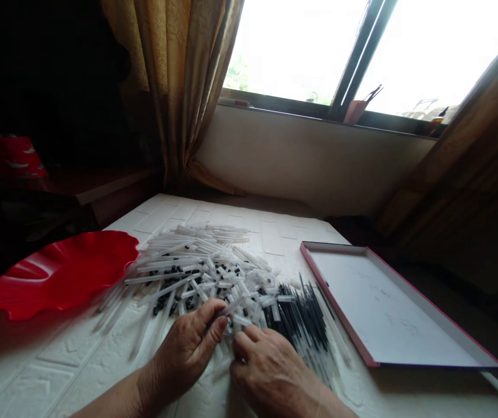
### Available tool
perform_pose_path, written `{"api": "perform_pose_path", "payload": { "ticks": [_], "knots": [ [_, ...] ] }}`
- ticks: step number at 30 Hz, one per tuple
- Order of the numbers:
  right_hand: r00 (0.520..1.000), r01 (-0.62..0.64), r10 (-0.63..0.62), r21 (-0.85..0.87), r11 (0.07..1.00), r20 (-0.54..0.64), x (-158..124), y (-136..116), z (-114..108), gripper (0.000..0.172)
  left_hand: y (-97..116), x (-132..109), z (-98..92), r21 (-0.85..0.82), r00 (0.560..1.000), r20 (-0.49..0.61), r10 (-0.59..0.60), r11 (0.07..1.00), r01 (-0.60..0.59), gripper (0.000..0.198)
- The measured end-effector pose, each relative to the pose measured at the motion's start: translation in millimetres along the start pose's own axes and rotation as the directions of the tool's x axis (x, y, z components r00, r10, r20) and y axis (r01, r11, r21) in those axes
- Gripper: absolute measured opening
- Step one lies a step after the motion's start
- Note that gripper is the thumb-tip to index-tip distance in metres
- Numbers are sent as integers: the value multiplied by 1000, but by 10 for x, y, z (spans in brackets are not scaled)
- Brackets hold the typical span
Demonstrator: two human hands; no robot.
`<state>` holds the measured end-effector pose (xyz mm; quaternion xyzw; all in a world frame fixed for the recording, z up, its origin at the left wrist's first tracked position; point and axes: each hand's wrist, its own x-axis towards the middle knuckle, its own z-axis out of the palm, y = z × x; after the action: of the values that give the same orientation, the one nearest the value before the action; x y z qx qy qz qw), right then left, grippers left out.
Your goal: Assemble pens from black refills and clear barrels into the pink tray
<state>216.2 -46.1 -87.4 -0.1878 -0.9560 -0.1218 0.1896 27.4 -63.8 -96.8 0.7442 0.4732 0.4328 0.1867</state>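
A loose heap of clear plastic tubes [197,267], many with small black parts, covers the middle of the white brick-patterned table top [231,217]. To its right lies a denser mass of thin black-and-clear rods [303,325]. My left hand [186,351] is at the near edge of the heap, with a clear tube pinched between thumb and fingers. Next to it, my right hand [266,366] has its fingers among the tubes, and what they hold is hidden.
A wavy red plastic plate [57,273] sits left of the heap. On the right lies a shallow white tray [383,307] with a red edge. Beyond the table are a beige wall, curtains and a bright window.
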Motion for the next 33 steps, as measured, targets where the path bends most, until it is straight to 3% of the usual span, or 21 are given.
{"api": "perform_pose_path", "payload": {
  "ticks": [3, 5, 7, 9, 11, 13, 15, 17, 20, 23, 25, 29, 33],
  "knots": [
    [996, -36, 40, 51, 998, -79, -20, 52, -50, 22, -20, -1, 11, 17, 1000, 19, 10, 1000, -10, 29],
    [982, -136, 159, 210, 968, -98, -81, 133, -175, 13, -28, -3, 14, 14, 1000, 21, 23, 1000, -23, 26],
    [940, -277, 334, 422, 863, -68, -171, 223, -316, 11, -29, -9, 14, 6, 999, 18, 51, 999, -51, 21],
    [850, -415, 526, 625, 662, 7, -265, 287, -408, 11, -19, -17, 10, 1, 995, 30, 91, 996, -91, 17],
    [712, -482, 693, 795, 369, 111, -339, 306, -414, 11, -2, -25, 6, 3, 989, 64, 136, 991, -136, 21],
    [573, -439, 789, 896, 68, 221, -376, 286, -350, 18, 14, -33, 9, 6, 979, 122, 165, 986, -167, 25],
    [486, -355, 819, 925, -132, 304, -382, 251, -263, 28, 19, -41, 21, 10, 969, 171, 179, 983, -184, 24],
    [471, -300, 808, 926, -230, 353, -372, 228, -190, 35, 14, -46, 39, 19, 963, 195, 187, 981, -194, 22],
    [512, -293, 747, 904, -311, 424, -360, 230, -130, 38, 7, -37, 58, 43, 960, 216, 177, 981, -190, 16],
    [500, -320, 761, 905, -281, 413, -376, 258, -99, 36, 9, -19, 58, 71, 954, 265, 139, 984, -163, 12],
    [514, -373, 790, 916, -146, 335, -402, 279, -79, 31, -1, -18, 56, 83, 951, 271, 152, 980, -180, 9],
    [632, -450, 762, 867, 215, 139, -442, 321, -78, 17, -63, -49, 67, 104, 956, 236, 175, 973, -204, 9],
    [723, -461, 687, 791, 402, 72, -370, 398, -231, 17, -109, -77, 76, 82, 962, 231, 143, 983, -166, 16]
  ]
}}
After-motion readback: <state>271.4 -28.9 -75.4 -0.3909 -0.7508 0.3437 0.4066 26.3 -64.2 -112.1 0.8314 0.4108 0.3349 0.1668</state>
